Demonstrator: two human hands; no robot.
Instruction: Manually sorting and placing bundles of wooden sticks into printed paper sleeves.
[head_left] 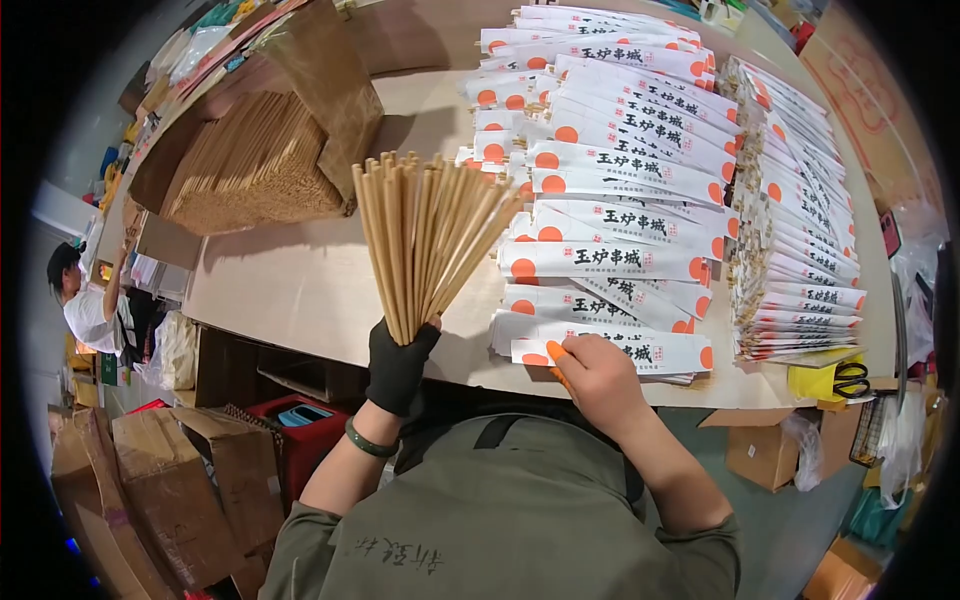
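My left hand (402, 365), in a black fingerless glove, is closed round the lower ends of a fanned bundle of wooden chopsticks (425, 235). The bundle stands upright above the table, its tops spread apart. Orange finger covers show on my right hand (602, 378), which pinches a white paper chopstick sleeve (682, 356) near the table's front edge. That sleeve lies across the near end of a long overlapping row of paper sleeves (620, 180), white with orange dots. Chopstick ends poke out on the left side of some of them.
Right of the row runs a second stack of sleeves (800, 230). Black scissors (852, 380) lie beside something yellow (812, 382) at the table's right corner. An open cardboard box (335, 85) with many chopsticks (255, 160) lies at the left. Another person (95, 310) is far left.
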